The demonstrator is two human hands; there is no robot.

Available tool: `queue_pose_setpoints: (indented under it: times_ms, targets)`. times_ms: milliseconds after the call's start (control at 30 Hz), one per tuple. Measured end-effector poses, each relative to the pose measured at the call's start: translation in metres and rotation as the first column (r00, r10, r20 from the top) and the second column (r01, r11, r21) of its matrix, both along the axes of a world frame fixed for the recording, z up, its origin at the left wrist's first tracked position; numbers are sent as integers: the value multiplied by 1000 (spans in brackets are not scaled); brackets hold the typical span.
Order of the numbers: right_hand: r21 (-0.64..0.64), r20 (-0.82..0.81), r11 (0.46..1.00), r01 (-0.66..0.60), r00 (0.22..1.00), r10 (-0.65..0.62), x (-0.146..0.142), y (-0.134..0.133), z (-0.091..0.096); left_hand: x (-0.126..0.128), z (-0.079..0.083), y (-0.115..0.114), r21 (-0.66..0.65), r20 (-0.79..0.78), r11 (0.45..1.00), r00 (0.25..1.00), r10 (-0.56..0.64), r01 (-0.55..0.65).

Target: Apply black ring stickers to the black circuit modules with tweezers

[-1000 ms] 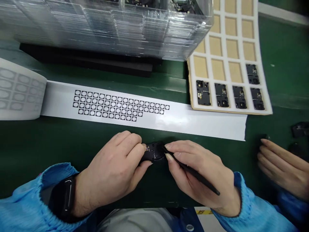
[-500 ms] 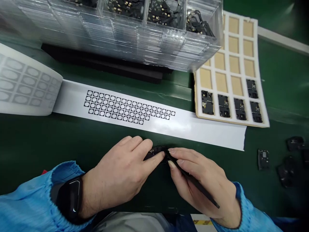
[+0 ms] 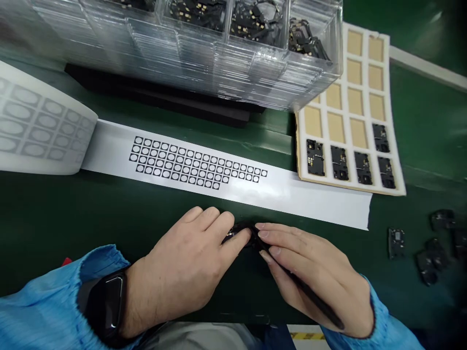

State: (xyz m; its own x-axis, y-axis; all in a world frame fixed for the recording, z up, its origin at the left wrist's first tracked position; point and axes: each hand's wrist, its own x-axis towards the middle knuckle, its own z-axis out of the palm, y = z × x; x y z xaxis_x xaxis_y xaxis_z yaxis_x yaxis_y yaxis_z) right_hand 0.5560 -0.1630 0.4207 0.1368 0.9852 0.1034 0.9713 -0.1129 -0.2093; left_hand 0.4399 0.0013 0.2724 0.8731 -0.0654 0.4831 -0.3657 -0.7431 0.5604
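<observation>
My left hand is closed on a small black electronic module, which it holds down on the green bench. The hand's fingers hide most of this part; a few bright contacts show beside the thumb. In my right hand is a slim black pair of tweezers, gripped like a pen between thumb and fingers. Its tip meets the module near my left thumb, and I cannot make out exactly what it touches. Just beyond both hands lies a white strip bearing rows of black square stickers with round centres.
A clear compartment box of black parts stands at the back, by a black bar. A white foam tray holds several modules at right. More black parts lie nearby. The strip's roll is at left.
The view has shifted slightly. My right hand and the tweezers have moved a little right and down, while my left hand keeps its hold on the module.
</observation>
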Motion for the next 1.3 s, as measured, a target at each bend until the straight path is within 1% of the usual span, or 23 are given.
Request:
queue_pose_setpoints:
  times_ms: [67, 133, 200, 533, 667, 1000, 1133, 1300]
  targets:
    - [87, -94, 984, 153, 985, -145, 1, 0, -2, 0, -1, 1, -32, 28, 999, 1000, -7, 8]
    - [150, -174, 949, 279, 952, -252, 1, 0, -6, 0, -4, 2, -67, 63, 998, 998, -6, 10]
    - [161, -211, 937, 310, 938, -275, 0, 1, -8, 0, -6, 2, -84, 84, 996, 996, 0, 7]
    - [86, -192, 976, 201, 964, -182, -3, 5, -9, -1, -7, 1, -98, 76, 995, 997, -2, 10]
    - [62, -177, 981, 183, 970, -170, -3, 4, -9, -1, -7, 2, -97, 67, 995, 998, -5, 12]
    - [46, -141, 991, 129, 983, -122, -1, 2, -10, -1, -8, 1, -97, 76, 995, 997, 0, 7]
    - [62, -129, 988, 140, 983, -131, -3, 4, -10, -2, -9, 1, -93, 75, 996, 997, 3, 4]
    - [89, -170, 979, 182, 972, -165, -3, 5, -11, -2, -8, 2, -98, 72, 995, 997, 7, 0]
